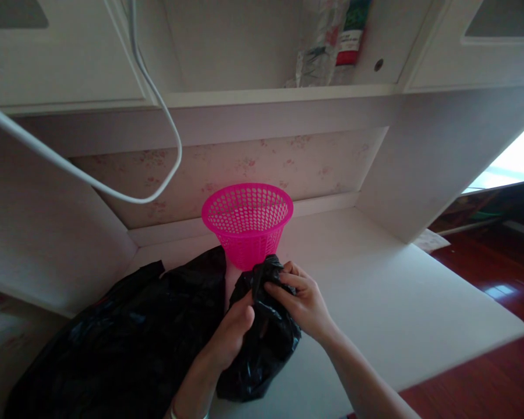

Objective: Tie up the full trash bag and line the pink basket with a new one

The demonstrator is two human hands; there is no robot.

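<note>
A small black plastic bag [262,349] is bunched in front of me over the white desk. My right hand [303,297] pinches its gathered top between thumb and fingers. On the bag's left side is my left hand [233,334], holding against it with the thumb showing; its other fingers are mostly hidden by the plastic. Just behind the bag stands a bright pink perforated basket [251,250], upright, with its wide rim facing up. A larger black plastic bag [126,343] lies to the left of my left hand.
White desk surface [367,297] extends right to a rounded corner above a red-brown floor [484,372]. A white cable [157,192] hangs at upper left. Overhead, an open shelf [244,98] holds clear plastic bottles [317,64] and a red-and-green package [351,35].
</note>
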